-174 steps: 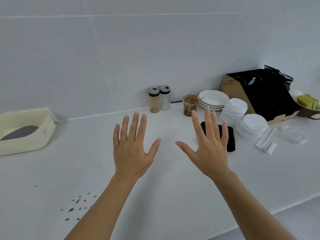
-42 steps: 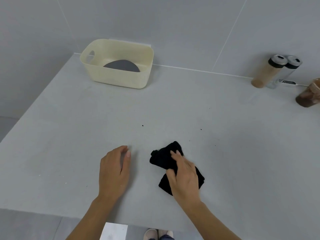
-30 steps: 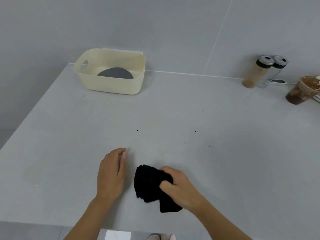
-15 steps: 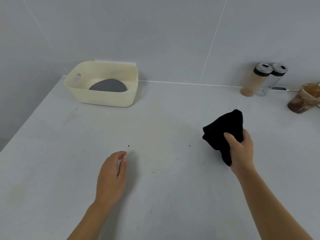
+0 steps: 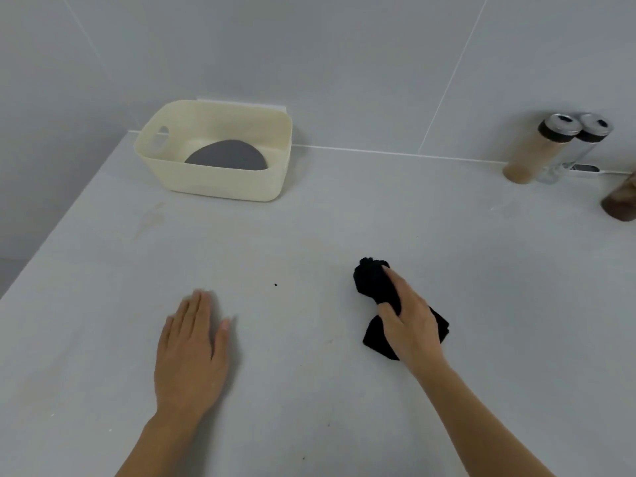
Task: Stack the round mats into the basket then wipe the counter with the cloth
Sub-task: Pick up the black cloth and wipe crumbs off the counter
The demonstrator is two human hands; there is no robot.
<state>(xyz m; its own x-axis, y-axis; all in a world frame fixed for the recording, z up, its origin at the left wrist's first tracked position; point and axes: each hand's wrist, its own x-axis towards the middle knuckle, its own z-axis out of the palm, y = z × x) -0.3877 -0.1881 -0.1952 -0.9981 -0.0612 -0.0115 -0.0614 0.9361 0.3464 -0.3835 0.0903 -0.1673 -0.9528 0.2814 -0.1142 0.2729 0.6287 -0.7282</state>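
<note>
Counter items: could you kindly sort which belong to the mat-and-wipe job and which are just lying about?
Job:
black cloth under right hand
cream basket holding grey mat
counter
left hand, flat

Lying about:
two shakers
brown cup at the right edge

Mats (image 5: pixel 227 155) lie in the basket (image 5: pixel 220 182), far left of the shakers (image 5: pixel 557 146) by the wall.

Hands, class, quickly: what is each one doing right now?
Left hand: open, flat on the counter, holding nothing.
Right hand: fingers pressing the black cloth onto the counter.
</note>
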